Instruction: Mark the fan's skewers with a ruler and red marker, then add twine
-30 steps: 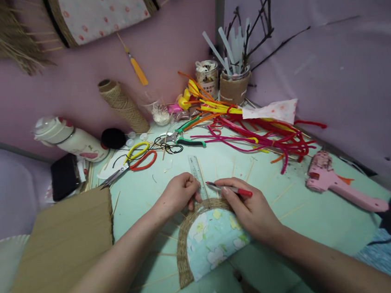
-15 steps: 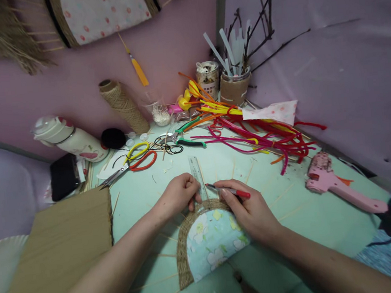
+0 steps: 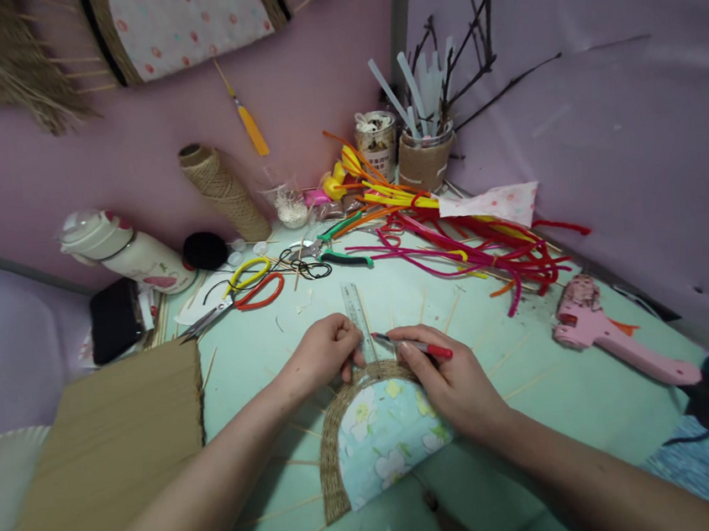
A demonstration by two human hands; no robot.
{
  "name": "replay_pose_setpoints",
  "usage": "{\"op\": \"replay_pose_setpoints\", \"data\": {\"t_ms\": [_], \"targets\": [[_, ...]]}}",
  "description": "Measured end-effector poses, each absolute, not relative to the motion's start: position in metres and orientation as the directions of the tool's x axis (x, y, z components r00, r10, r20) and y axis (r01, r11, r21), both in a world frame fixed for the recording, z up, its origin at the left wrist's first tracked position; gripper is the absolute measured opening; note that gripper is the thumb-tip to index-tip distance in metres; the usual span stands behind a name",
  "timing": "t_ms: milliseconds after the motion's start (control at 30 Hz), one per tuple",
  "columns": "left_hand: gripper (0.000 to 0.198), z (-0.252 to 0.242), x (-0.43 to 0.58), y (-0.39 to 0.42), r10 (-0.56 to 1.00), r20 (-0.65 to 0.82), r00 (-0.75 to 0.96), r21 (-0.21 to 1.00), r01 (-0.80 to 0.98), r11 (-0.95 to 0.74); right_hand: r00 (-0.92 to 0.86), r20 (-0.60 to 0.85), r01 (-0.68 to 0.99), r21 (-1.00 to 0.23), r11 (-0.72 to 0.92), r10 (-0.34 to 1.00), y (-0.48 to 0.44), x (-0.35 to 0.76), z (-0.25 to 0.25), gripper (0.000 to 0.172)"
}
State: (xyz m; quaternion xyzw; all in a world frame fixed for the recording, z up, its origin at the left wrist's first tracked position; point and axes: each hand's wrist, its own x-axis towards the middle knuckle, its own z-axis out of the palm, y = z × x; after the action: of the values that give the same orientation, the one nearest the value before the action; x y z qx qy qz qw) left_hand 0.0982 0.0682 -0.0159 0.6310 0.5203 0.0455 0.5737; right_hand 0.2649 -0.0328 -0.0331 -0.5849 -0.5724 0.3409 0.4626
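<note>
A half-round fan piece lies on the green table, covered in light blue flowered paper with a woven jute rim and thin wooden sticks fanning out from it. My left hand is curled, its fingertips pressing a clear plastic ruler down at the top of the rim. My right hand grips a red pen, whose tip touches the ruler's right edge just above the rim.
Brown cardboard and a paper plate lie at the left. Scissors, pliers, a twine spool, jars and a pile of coloured pipe cleaners crowd the back. A pink glue gun lies right.
Almost nothing differs. My right hand and the pen have crept very slightly left along the ruler; my left hand stays put.
</note>
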Motion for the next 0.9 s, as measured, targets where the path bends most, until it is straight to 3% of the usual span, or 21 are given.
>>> {"op": "replay_pose_setpoints", "data": {"t_ms": [900], "targets": [[0.018, -0.0149, 0.0982, 0.0678, 0.706, -0.547, 0.45, 0.763, 0.614, 0.2, 0.108, 0.123, 0.356, -0.931, 0.077, 0.987, -0.0329, 0.2648, -0.0345, 0.024]]}}
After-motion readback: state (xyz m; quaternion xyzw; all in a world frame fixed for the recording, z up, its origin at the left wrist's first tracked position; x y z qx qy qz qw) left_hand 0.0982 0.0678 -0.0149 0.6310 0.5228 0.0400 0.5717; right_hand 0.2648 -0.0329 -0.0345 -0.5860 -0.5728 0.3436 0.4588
